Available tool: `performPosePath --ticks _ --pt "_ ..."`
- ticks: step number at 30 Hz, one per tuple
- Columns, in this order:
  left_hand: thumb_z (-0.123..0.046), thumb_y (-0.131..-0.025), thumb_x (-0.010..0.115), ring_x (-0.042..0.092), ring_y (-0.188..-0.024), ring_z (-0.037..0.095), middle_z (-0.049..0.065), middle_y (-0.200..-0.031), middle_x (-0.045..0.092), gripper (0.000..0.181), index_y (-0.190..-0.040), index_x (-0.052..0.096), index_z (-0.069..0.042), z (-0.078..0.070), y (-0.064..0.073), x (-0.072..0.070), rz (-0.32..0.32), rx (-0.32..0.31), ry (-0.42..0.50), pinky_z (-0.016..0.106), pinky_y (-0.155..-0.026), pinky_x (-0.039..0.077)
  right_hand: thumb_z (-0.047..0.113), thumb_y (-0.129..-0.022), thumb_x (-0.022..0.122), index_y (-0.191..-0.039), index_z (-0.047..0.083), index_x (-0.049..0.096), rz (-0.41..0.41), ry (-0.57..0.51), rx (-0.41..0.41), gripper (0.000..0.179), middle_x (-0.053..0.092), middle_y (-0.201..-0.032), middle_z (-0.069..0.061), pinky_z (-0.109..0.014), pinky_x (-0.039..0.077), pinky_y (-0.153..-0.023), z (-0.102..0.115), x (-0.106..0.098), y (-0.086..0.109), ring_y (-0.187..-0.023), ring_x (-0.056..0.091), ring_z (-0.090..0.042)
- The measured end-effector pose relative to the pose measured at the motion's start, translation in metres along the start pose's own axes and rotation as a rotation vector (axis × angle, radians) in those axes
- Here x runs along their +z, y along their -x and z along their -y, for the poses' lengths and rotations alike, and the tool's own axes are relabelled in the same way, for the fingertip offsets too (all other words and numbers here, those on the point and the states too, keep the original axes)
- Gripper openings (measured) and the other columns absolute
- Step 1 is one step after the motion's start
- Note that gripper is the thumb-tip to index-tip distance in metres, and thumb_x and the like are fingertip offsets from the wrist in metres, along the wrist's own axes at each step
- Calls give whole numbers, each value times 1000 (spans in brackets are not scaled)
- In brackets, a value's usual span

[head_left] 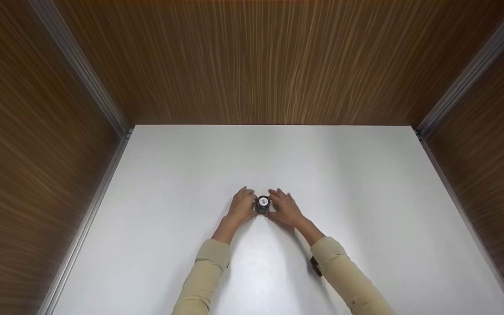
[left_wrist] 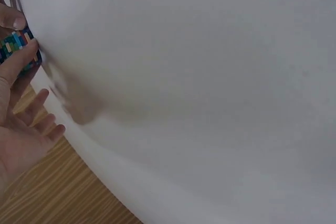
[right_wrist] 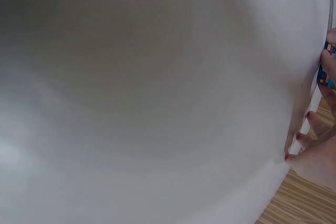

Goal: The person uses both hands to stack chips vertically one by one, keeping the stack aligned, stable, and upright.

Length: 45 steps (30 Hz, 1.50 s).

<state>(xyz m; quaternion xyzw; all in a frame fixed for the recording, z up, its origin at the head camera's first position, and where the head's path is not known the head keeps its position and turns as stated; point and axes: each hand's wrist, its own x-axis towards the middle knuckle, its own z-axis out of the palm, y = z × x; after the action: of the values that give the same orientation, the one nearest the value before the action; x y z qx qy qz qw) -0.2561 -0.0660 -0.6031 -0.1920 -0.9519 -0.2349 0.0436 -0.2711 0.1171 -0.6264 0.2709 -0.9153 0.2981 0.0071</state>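
Between both hands, a small dark round container (head_left: pixel 263 204) with a white label on its top stands on the white table. Its side carries a multicoloured block pattern, seen at the left edge of the left wrist view (left_wrist: pixel 21 43). My left hand (head_left: pixel 242 207) grips it from the left with thumb and forefinger; the other fingers are spread away from it. From the right, my right hand (head_left: pixel 286 211) holds it likewise between thumb and forefinger. In the right wrist view only a sliver of the patterned container (right_wrist: pixel 324 78) shows, partly covered by fingers.
The white table (head_left: pixel 169 175) spreads around the hands. A wood-grain panel (head_left: pixel 269 65) rises behind it, with similar panels at left and right along metal rails (head_left: pixel 81 57). A small dark device (head_left: pixel 316 266) sits under the right sleeve.
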Motion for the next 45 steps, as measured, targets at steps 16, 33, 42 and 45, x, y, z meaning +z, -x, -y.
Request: performPosePath --ticks 16,33,42,45 --pt "-20 -76 75 39 -122 35 15 -116 55 29 -95 64 -1 -29 -10 17 36 1 -23 41 -104 28 19 -76 75 -113 1 58 27 -25 1 44 44 -131 -24 -61 20 -100 -22 -21 19 -125 31 -46" --pt "-22 -74 76 42 -120 33 12 -115 56 32 -97 65 -2 -48 -17 32 49 23 -40 39 -103 30 14 -74 76 -111 -2 59 -15 -48 -20 44 45 -128 -27 -63 23 -98 -36 -36 38 -122 33 -49" --pt "-20 -75 76 43 -118 31 12 -118 54 33 -100 63 -3 -48 -15 32 78 -9 11 40 -100 33 14 -74 75 -109 0 60 -19 -44 2 41 46 -128 -27 -64 23 -98 -32 -35 39 -122 33 -49" --pt "-21 -75 77 44 -118 30 12 -120 53 36 -102 62 -3 -46 -13 30 87 -20 34 40 -100 34 17 -76 74 -111 0 59 -6 -26 19 42 46 -129 -25 -63 23 -98 -29 -35 39 -123 32 -48"
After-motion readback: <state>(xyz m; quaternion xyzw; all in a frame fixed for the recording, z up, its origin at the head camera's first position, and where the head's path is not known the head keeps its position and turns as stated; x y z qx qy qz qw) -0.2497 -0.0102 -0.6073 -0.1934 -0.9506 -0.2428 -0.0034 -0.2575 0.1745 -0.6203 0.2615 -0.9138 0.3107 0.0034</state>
